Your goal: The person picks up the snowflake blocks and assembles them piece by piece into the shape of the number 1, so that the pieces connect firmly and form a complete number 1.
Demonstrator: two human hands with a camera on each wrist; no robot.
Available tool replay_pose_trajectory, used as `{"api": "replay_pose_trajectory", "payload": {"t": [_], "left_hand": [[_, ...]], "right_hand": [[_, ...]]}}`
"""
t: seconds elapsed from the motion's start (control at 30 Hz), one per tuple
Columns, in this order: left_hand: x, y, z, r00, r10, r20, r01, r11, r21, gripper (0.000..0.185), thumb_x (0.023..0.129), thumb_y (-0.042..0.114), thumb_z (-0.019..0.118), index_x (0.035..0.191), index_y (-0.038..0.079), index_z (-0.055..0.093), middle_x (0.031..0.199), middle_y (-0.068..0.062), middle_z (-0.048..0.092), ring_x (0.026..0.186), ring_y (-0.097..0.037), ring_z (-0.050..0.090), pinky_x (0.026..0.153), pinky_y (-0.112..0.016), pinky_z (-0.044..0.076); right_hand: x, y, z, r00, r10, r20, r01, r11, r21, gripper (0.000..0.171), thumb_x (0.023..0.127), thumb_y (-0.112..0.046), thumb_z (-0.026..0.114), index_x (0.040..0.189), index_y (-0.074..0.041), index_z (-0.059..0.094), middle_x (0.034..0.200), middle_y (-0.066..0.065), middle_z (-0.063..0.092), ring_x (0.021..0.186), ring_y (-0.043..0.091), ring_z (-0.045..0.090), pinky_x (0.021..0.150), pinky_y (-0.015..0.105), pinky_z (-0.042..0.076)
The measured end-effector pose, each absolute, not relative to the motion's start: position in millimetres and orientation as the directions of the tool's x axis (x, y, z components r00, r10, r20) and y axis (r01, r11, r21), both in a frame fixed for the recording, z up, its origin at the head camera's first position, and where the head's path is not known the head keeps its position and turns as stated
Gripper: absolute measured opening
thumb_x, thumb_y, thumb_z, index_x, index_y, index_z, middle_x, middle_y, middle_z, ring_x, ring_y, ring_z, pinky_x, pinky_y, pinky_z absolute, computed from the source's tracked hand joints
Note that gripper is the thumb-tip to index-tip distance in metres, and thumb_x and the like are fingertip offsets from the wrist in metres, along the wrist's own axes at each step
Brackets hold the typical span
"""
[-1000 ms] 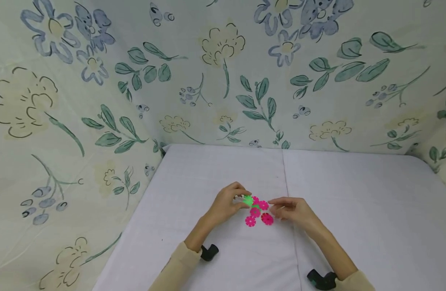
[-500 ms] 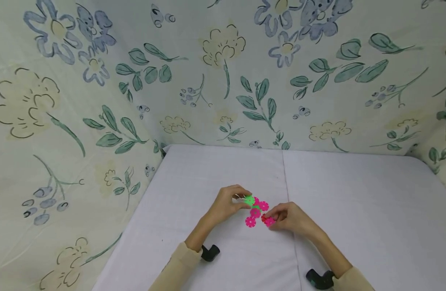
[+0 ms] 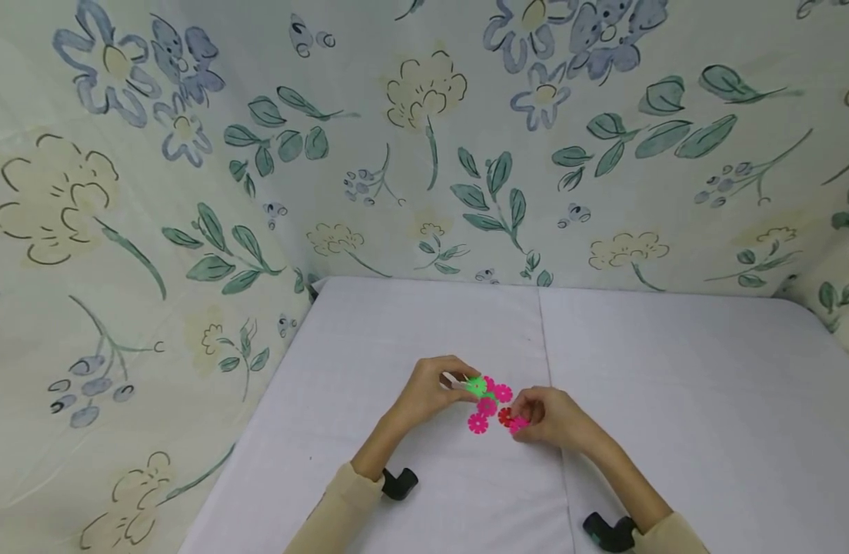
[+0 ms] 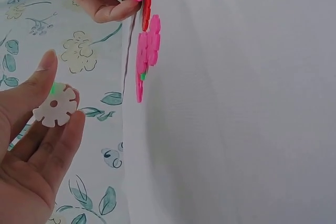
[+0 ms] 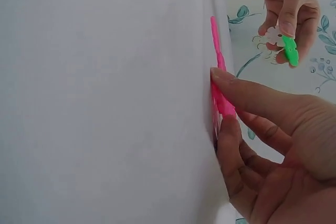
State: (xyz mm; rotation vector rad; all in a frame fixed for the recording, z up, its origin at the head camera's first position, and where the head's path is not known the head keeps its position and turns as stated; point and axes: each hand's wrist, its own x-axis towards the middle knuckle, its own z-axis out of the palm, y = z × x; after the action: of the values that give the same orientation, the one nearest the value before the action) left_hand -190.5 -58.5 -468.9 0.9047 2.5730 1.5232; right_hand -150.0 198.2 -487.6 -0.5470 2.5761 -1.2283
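Right hand (image 3: 552,419) dropped from pink cluster (image 3: 492,400) onto loose pink disc (image 3: 517,423) on counter (image 3: 674,400), fingers pinching its rim. Left hand (image 3: 427,392) pinches white disc (image 4: 54,106) joined to green disc (image 3: 476,385). Discs look light, thin, stiff, slippery; grip edges.

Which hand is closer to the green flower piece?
Left. The left hand pinches the green piece; the right hand is apart, on a pink piece.

Right hand (image 5: 273,145) low at the frame's right, thumb and forefinger pinching a pink disc (image 5: 224,103) at the white table (image 5: 105,98), more pink discs (image 5: 215,40) edge-on just beyond it. Farther off, left hand (image 5: 286,3) gripping a green disc (image 5: 290,51) joined to a white disc (image 5: 273,35), against a flowered cloth (image 5: 320,66).
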Motion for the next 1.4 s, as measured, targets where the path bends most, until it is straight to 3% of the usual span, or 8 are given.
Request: {"api": "replay_pose_trajectory", "payload": {"t": [0.2, 0.33, 0.43, 0.6, 0.7, 0.87, 1.17, 1.4], "left_hand": [[-189.8, -61.0, -466.9, -0.852, 0.451, 0.266, 0.444, 0.354, 0.823, 0.030, 0.074, 0.020, 0.084, 0.103, 0.017, 0.075, 0.096, 0.009, 0.073, 0.088, -0.009, 0.063, 0.076, -0.022, 0.054], [-191.5, -60.8, -466.5, -0.854, 0.445, 0.269, 0.438, 0.339, 0.832, 0.031, 0.074, 0.021, 0.083, 0.104, 0.015, 0.075, 0.096, 0.008, 0.073, 0.091, -0.017, 0.065, 0.077, -0.024, 0.055], [-193.0, -59.7, -467.1, -0.856, 0.441, 0.272, 0.435, 0.328, 0.838, 0.031, 0.074, 0.019, 0.084, 0.103, 0.015, 0.075, 0.095, 0.009, 0.073, 0.092, -0.022, 0.066, 0.077, -0.025, 0.055], [-193.8, -57.4, -466.1, -0.858, 0.439, 0.266, 0.425, 0.318, 0.847, 0.029, 0.075, 0.019, 0.083, 0.103, 0.018, 0.075, 0.097, 0.010, 0.072, 0.093, -0.017, 0.065, 0.079, -0.024, 0.055], [-193.6, -56.0, -464.2, -0.856, 0.449, 0.258, 0.420, 0.311, 0.852, 0.029, 0.075, 0.020, 0.083, 0.103, 0.019, 0.075, 0.098, 0.010, 0.072, 0.094, -0.016, 0.064, 0.079, -0.024, 0.055], [-193.7, -52.9, -460.4, -0.845, 0.473, 0.250, 0.413, 0.280, 0.866, 0.030, 0.073, 0.024, 0.083, 0.101, 0.017, 0.075, 0.097, 0.006, 0.072, 0.093, -0.019, 0.064, 0.076, -0.025, 0.057], [-194.8, -48.9, -456.4, -0.829, 0.498, 0.254, 0.404, 0.220, 0.888, 0.032, 0.072, 0.022, 0.083, 0.101, 0.013, 0.076, 0.096, 0.002, 0.073, 0.092, -0.024, 0.063, 0.071, -0.026, 0.058], [-194.5, -49.1, -455.8, -0.832, 0.503, 0.233, 0.377, 0.206, 0.903, 0.030, 0.071, 0.023, 0.083, 0.098, 0.013, 0.077, 0.093, 0.001, 0.072, 0.087, -0.016, 0.065, 0.070, -0.026, 0.059]], "right_hand": [[-151.5, 203.8, -487.7, -0.902, -0.425, -0.075, -0.205, 0.574, -0.793, 0.021, 0.076, -0.016, 0.082, 0.089, -0.012, 0.066, 0.078, 0.002, 0.063, 0.069, 0.010, 0.057, 0.061, 0.020, 0.051], [-153.5, 209.5, -484.8, -0.916, -0.389, -0.095, -0.140, 0.533, -0.835, 0.023, 0.079, -0.015, 0.079, 0.098, -0.010, 0.068, 0.084, 0.005, 0.069, 0.073, 0.013, 0.065, 0.065, 0.021, 0.056], [-155.4, 212.7, -483.0, -0.935, -0.341, -0.095, -0.082, 0.469, -0.879, 0.026, 0.081, -0.016, 0.077, 0.105, -0.008, 0.069, 0.087, 0.009, 0.071, 0.074, 0.016, 0.068, 0.067, 0.024, 0.058], [-157.3, 213.8, -478.4, -0.961, -0.275, -0.042, -0.047, 0.309, -0.950, 0.032, 0.085, -0.015, 0.073, 0.115, -0.006, 0.068, 0.106, 0.016, 0.072, 0.086, 0.019, 0.073, 0.075, 0.029, 0.059], [-157.0, 211.5, -475.6, -0.964, -0.264, 0.016, -0.085, 0.252, -0.964, 0.035, 0.086, -0.016, 0.072, 0.119, -0.006, 0.065, 0.110, 0.019, 0.070, 0.089, 0.019, 0.074, 0.076, 0.029, 0.059], [-155.7, 201.4, -474.4, -0.968, -0.232, 0.095, -0.145, 0.207, -0.968, 0.034, 0.083, -0.019, 0.075, 0.114, -0.008, 0.067, 0.103, 0.018, 0.071, 0.084, 0.019, 0.074, 0.074, 0.028, 0.059], [-152.5, 192.9, -471.4, -0.970, -0.187, 0.157, -0.201, 0.248, -0.947, 0.033, 0.084, -0.025, 0.075, 0.115, -0.017, 0.070, 0.108, 0.007, 0.073, 0.090, 0.017, 0.073, 0.077, 0.023, 0.058], [-153.0, 189.7, -471.1, -0.960, -0.206, 0.189, -0.229, 0.191, -0.954, 0.031, 0.085, -0.017, 0.073, 0.116, -0.011, 0.070, 0.108, 0.013, 0.073, 0.090, 0.020, 0.074, 0.077, 0.026, 0.058]]}}
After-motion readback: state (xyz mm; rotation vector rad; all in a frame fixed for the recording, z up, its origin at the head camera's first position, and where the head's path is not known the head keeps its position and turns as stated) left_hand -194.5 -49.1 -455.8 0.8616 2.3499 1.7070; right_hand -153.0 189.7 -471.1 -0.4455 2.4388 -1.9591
